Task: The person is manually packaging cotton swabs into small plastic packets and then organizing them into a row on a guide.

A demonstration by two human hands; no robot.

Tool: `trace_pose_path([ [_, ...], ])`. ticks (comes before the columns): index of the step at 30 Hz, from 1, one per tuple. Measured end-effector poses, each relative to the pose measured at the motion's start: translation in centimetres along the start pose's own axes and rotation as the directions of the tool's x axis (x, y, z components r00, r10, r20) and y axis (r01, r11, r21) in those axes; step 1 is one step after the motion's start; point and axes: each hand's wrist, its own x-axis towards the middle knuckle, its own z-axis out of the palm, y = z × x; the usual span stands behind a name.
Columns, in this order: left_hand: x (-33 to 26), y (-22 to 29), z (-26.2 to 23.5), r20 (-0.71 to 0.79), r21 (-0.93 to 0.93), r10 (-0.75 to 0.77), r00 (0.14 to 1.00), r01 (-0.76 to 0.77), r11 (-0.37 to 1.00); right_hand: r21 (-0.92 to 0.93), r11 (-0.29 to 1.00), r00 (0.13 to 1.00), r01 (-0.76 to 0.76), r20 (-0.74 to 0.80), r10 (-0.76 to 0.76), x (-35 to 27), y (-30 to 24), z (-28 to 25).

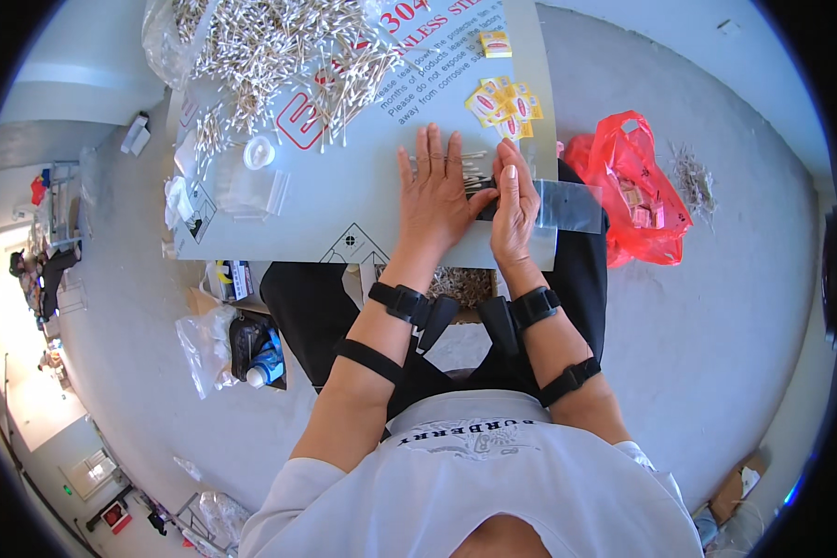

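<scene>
My left hand lies palm down on the sheet-covered table, its fingers stretched and spread. Beneath and beside its fingers is a small row of cotton swabs, partly hidden. Standing on its edge just right of these swabs, my right hand has its fingers straight and its thumb upward. The left thumb reaches close to the right palm. A clear plastic bag sticks out past the right wrist over the table's edge. A dark strip between the hands is too covered to name.
A big heap of cotton swabs covers the far left. Yellow-and-white packets lie far right. A round white lid and clear bags sit at left. A red plastic bag stands beyond the right edge; a box of swabs is below.
</scene>
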Motion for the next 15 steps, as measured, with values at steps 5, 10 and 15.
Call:
trace_pose_path([
  [5, 0.7, 0.6, 0.0, 0.020, 0.047, -0.123, 0.992, 0.121, 0.991, -0.014, 1.000, 1.000, -0.014, 0.007, 0.014, 0.3, -0.2, 0.0],
  [10, 0.6, -4.1, -0.5, -0.241, -0.314, -0.032, 0.970, -0.047, 0.948, -0.082, 0.995, 0.998, 0.054, 0.043, -0.050, 1.6, -0.3, -0.8],
  [15, 1.5, -5.5, -2.1, -0.218, -0.263, -0.010, 0.976, -0.049, 0.964, -0.151, 0.987, 0.998, 0.051, 0.037, -0.045, 1.8, 0.0, -0.8],
])
